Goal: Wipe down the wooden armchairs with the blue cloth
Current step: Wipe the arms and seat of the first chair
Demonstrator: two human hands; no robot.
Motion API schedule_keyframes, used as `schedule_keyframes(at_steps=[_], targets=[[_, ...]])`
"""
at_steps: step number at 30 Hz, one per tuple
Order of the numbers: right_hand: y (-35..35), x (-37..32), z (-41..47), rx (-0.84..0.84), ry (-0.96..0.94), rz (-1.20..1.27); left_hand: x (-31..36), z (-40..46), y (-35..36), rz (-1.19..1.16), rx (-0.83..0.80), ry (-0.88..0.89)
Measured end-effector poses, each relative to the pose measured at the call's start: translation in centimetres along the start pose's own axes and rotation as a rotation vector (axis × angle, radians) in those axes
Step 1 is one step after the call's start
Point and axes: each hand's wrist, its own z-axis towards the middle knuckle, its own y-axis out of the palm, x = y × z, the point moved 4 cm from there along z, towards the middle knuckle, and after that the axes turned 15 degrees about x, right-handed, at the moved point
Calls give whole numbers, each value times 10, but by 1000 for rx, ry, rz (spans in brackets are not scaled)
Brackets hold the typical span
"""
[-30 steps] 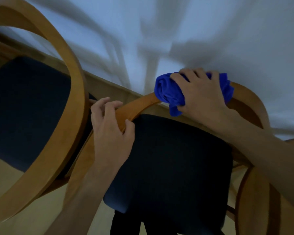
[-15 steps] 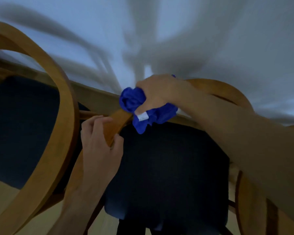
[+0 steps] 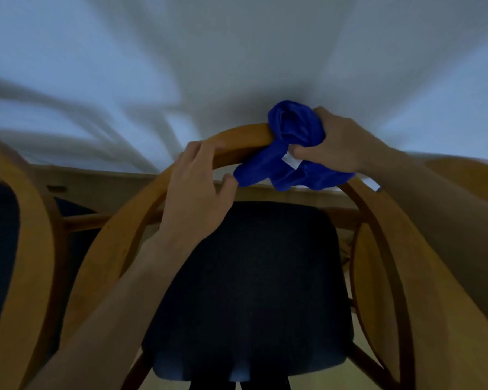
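A wooden armchair [image 3: 124, 237] with a curved backrest rail and a dark blue seat cushion [image 3: 254, 291] stands right below me. My left hand [image 3: 197, 187] grips the top of the curved rail, fingers over it and thumb under. The bunched blue cloth [image 3: 290, 147] wraps around the rail just to the right of that hand. My right hand [image 3: 335, 142] clutches the cloth against the rail; a white label shows on the cloth by the thumb.
A second wooden armchair [image 3: 31, 249] with a dark seat stands close on the left. A white wall [image 3: 237, 52] with blurred shadows rises behind, above a wooden skirting [image 3: 102, 184]. Pale floor shows at the bottom right.
My right hand has slid the cloth along the rail, first left, then back to the right at the top of the curve. My left hand moved up the rail. The view has shifted.
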Motion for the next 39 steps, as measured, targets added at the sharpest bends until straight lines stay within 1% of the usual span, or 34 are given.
schedule_keyframes(at_steps=[2,4,5,7,9,11,13,15,16,21,23,25,28,30,32,34,37,39], targets=[[-2,0,-3,37,-9,10,-3,3,-3,5,12,-1],[5,-16,1,72,-115,1,-12,0,-9,22,20,-28],[13,-28,4,85,-186,-63,-18,-4,-12,35,21,-45],[34,-58,11,138,-330,-305,-30,-12,-19,57,26,-78],[64,-96,17,158,-529,-509,-41,-21,-28,75,46,-115],[102,-134,17,114,-692,-616,-54,-30,-38,94,80,-174],[145,-167,9,46,-795,-665,-70,-41,-48,126,110,-254],[178,-187,-3,8,-875,-692,-83,-52,-58,172,125,-324],[187,-190,-7,15,-899,-704,-88,-57,-62,196,131,-340],[175,-171,-5,172,-954,-697,-92,-69,-71,232,171,-370],[158,-158,-2,222,-931,-681,-84,-68,-66,214,175,-364],[134,-140,1,261,-886,-665,-73,-63,-55,213,152,-308],[89,-103,8,313,-742,-629,-51,-51,-36,187,137,-199],[60,-76,7,378,-637,-529,-37,-42,-24,153,137,-152],[36,-42,1,429,-509,-400,-25,-34,-14,117,131,-101],[21,-3,-11,447,-338,-313,-15,-27,-7,86,118,-51],[18,50,-35,449,-60,-224,-8,-21,-1,65,116,0],[22,68,-45,443,36,-225,-7,-20,2,68,109,27]])
